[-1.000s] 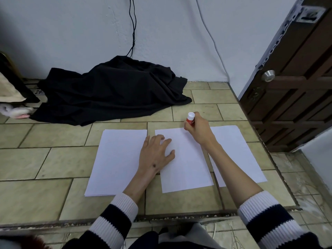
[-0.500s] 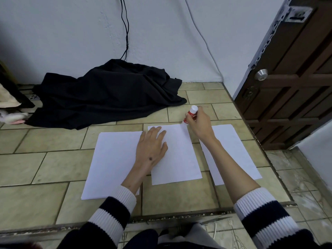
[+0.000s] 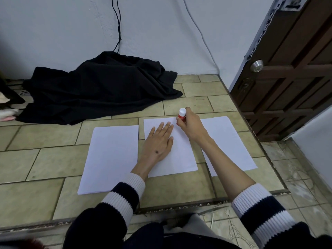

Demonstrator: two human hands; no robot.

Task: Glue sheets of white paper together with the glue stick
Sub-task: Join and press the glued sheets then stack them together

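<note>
Surface: a raised ledge of greenish-beige glazed tiles [image 3: 45, 159], its front edge running just before the person's lap.
Behind the papers: a crumpled black cloth [image 3: 97, 92] heaped against the pale wall, with a thin black cable [image 3: 117, 24] hanging down to it; the cloth lies apart from the sheets.
Right side: a dark brown panelled wooden door [image 3: 294, 83] with a round metal knob [image 3: 256, 65], beyond the ledge's right edge.
Left sheet: a white rectangular sheet of paper [image 3: 111, 159], lying flat just beside the middle one, untouched.
Middle sheet: a white paper sheet [image 3: 179, 159], flat on the tiles, partly covered by both hands.
Right sheet: a white paper sheet [image 3: 228, 141], crossed by the right forearm.
Left hand [image 3: 158, 141]: flat, fingers straight and together, palm pressing on the middle sheet's upper left part.
Right hand [image 3: 190, 126]: fingers curled round a small red glue stick with a white end [image 3: 182, 114], held near upright at the middle sheet's top right corner; whether its tip touches the paper is hidden by the fingers.
Sleeves: navy knit with white stripes [image 3: 124, 196], pushed up the forearms.
</note>
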